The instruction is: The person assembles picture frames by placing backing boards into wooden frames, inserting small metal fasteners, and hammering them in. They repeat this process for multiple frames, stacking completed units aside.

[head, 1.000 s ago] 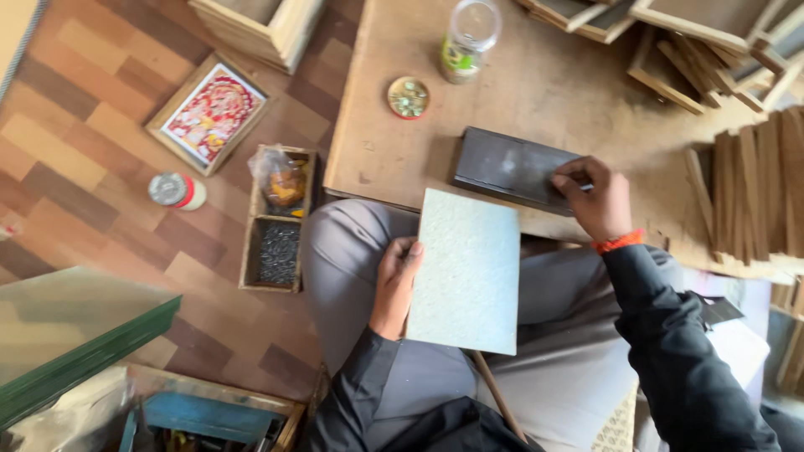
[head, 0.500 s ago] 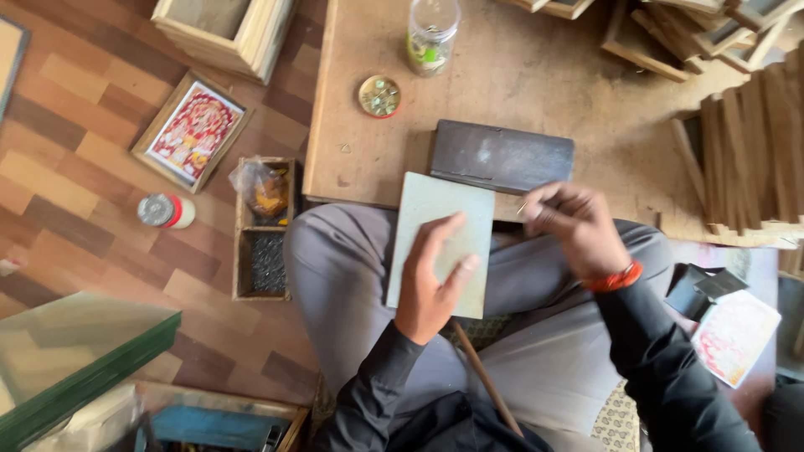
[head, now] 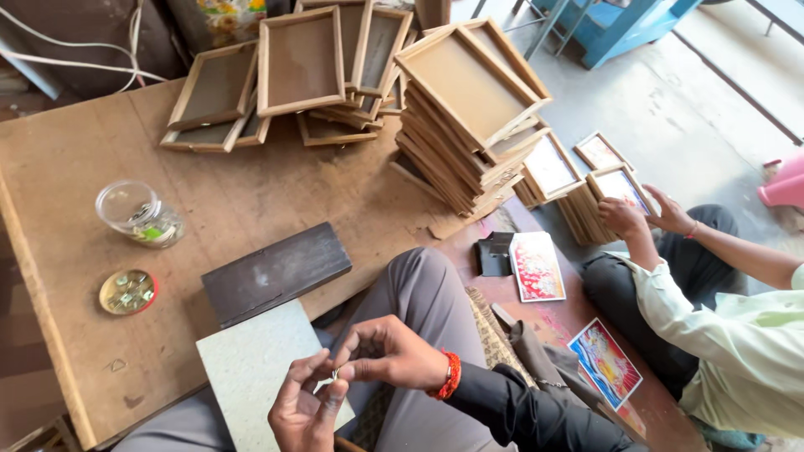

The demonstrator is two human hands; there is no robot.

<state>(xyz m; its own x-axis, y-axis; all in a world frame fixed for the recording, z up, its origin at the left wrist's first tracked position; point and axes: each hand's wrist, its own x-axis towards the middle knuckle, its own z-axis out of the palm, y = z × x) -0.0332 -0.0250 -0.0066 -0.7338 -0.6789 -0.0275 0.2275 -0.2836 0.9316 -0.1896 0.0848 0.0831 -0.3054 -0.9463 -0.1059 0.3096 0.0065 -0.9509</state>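
Note:
My right hand (head: 392, 351), with an orange band at the wrist, pinches a tiny metal piece (head: 335, 373) in its fingertips. The fingers of my left hand (head: 303, 413) meet it from below and touch the same piece. Both hands hover over a pale grey-green board (head: 247, 364) that lies across my lap in grey trousers. Just beyond the board, a dark rectangular block (head: 276, 271) rests on the edge of the low wooden table (head: 75, 335).
On the table stand a clear jar (head: 137, 213), a round lid of small metal bits (head: 127, 291) and stacks of wooden frames (head: 465, 100). At the right a seated co-worker's hands (head: 624, 216) handle framed pictures (head: 618, 186). Loose prints (head: 536, 266) lie on the floor.
My right hand has left the dark block and my left hand has let go of the board; both now meet around a tiny metal piece. The view has swung round.

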